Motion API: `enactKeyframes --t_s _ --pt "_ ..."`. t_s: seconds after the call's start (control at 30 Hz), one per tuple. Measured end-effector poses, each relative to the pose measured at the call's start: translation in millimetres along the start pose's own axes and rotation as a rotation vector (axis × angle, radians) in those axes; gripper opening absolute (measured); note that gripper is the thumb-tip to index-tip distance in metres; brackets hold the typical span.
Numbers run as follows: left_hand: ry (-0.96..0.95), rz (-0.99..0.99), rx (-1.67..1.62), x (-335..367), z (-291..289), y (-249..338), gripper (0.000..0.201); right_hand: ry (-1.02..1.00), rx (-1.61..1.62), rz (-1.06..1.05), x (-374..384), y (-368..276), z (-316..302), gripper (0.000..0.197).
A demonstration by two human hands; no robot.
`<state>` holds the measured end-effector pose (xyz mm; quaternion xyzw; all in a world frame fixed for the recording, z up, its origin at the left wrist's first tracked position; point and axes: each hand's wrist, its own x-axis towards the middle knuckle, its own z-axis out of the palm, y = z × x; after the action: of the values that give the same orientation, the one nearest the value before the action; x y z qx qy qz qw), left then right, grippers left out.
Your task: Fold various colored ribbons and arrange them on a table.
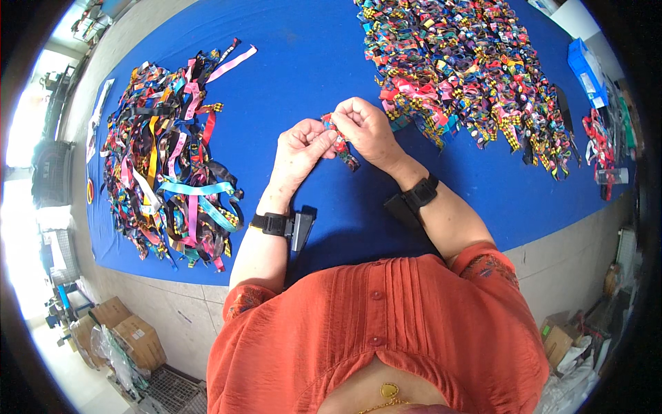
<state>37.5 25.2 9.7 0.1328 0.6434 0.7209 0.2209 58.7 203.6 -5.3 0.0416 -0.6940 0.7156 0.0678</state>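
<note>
At the far left of the blue table cover (310, 62), a loose heap of long, unfolded ribbons (169, 155) in many colours is spread out, well apart from the hands. Nearer the middle, the left hand (298, 153) is seen closed, its fingertips pinched on the near end of a short, patterned red-and-dark ribbon strip (343, 146). The strip is held between the two hands just above the cover, and its long axis runs roughly away from the body, tilted a little, with a loose tail hanging down toward the person beside the left fingers. Its upper end is gripped by the right hand (369, 127), which is also closed and is set slightly farther from the body than the left; both hands touch the strip, so neither is nearer than the other. A black strap with a small dark block is worn on each wrist. To the right, a dense pile of folded strips (469, 69) is laid out, its near edge just beside the right hand. At the far right edge, a blue box (586, 69) and a few more red ribbons are seen.
</note>
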Motion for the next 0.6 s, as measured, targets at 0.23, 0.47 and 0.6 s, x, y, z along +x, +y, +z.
enactKeyframes --t_s 0.23,0.47,0.6 --pt "0.03 0.01 0.035 0 1 -1 0.013 0.056 0.095 0.01 5 -1 -2 0.01" --pt "0.053 0.085 -0.065 0 1 -1 0.013 -0.086 0.028 0.093 0 -13 -2 0.011" --pt "0.033 0.11 -0.09 1 0 -2 0.012 -0.087 -0.081 0.052 0 -24 -5 0.011"
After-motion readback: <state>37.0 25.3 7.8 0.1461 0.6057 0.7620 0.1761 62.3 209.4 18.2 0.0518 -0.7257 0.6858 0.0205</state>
